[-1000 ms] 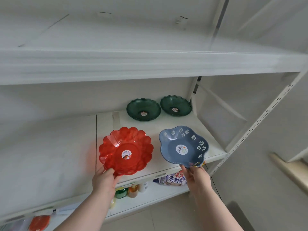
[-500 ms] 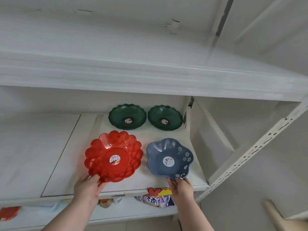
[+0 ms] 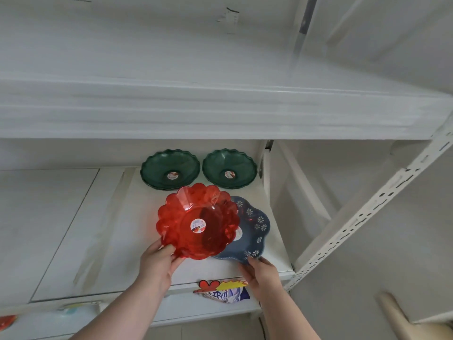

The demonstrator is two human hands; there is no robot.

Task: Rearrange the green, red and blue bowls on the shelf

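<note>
Red bowl (image 3: 198, 222) tilted, overlapping blue bowl (image 3: 255, 231).

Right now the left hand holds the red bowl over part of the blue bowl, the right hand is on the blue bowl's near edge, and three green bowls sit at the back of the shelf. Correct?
Not quite. The head view shows two green bowls at the back, left and right, side by side. The rest stands: left hand holds the red bowl over part of the blue bowl, right hand at its near edge.
</note>
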